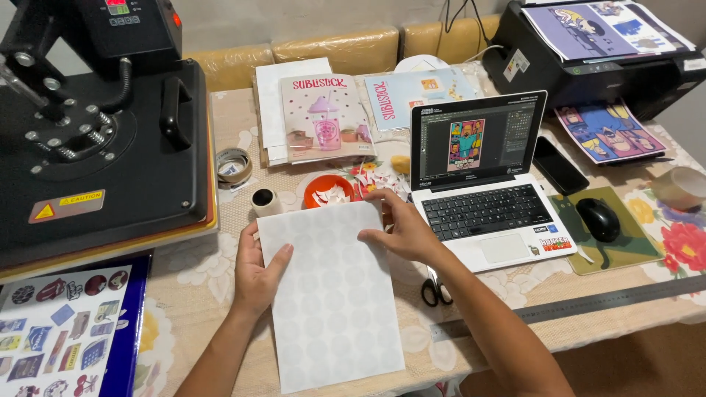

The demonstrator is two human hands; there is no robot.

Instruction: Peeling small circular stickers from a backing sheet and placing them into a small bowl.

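Heat press (95, 125), black, flat-plated: left of and beyond the white sheet (331, 294); open laptop (482, 184), silver: just right of the sheet. White sheet of faint round labels: flat on the floral tablecloth (191, 279), lengthwise toward the person. Left hand (257, 272): fingers spread, flat on the sheet's left edge; right hand (397, 224): fingers bent, pressing its upper right corner; black-handled scissors (435, 288): just right of the sheet.

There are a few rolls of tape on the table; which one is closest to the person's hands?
The small dark-cored roll, standing just above the left hand beside the white sheet. The flat roll lies farther back, and the big roll sits far right.
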